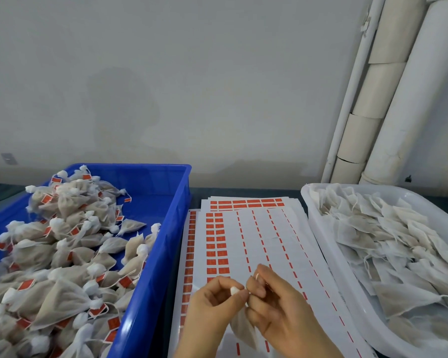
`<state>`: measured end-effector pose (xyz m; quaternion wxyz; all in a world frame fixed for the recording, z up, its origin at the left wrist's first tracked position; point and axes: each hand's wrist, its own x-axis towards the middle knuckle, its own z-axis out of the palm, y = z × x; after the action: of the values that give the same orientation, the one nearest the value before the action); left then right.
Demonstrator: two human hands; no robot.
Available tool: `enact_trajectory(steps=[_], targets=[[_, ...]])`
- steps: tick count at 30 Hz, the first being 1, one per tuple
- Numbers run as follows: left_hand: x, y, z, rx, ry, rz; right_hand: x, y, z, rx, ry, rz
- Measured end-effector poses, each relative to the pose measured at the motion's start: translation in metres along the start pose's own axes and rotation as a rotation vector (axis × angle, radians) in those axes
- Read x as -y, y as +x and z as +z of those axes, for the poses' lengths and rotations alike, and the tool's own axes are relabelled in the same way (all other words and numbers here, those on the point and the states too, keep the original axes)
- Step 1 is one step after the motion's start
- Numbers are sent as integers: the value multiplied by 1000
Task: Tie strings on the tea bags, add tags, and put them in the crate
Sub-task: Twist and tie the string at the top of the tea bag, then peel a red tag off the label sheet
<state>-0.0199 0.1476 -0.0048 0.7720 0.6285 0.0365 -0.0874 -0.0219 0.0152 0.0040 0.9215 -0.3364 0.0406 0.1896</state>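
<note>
My left hand pinches the bunched white top of a tea bag, whose tan body hangs down between both hands. My right hand meets it fingertip to fingertip at that top; the string there is too fine to make out. Under the hands lie white sheets of orange tags, many columns peeled away. The blue crate on the left holds several tied, tagged tea bags. A white tub on the right is piled with loose tea bags.
A grey wall stands close behind the dark table. White pipes run up the right corner. The sheets fill the gap between crate and tub.
</note>
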Motion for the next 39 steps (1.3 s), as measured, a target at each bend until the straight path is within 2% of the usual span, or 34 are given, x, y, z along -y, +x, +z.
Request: enact_trajectory(steps=[5,8,10,21,24,26,30,34,36,39], targets=[[4,2,-3,-9,169,39,2,3,-6,-143,-348,-44],[8,3,-6,40,384,44,1,-1,-13,-162,-675,-91],[10,3,-7,36,464,52,2,-3,-15,-160,-785,-92],[6,3,-11,-26,547,33,-6,11,-16,-179,-703,-99],[8,5,-20,-32,548,20,-9,11,-14,-138,-667,-121],[7,6,-27,8,488,-12,-7,11,-11,-124,-766,-153],[8,4,-30,54,407,-59,-4,17,-4,-152,-1130,-220],[10,5,-31,72,398,-105,-6,31,2,-188,-1294,-307],[12,8,-34,20,421,-132,-10,41,-1,-210,-1333,-306],[17,15,-37,-196,372,-163,-20,58,-13,-312,-1367,-311]])
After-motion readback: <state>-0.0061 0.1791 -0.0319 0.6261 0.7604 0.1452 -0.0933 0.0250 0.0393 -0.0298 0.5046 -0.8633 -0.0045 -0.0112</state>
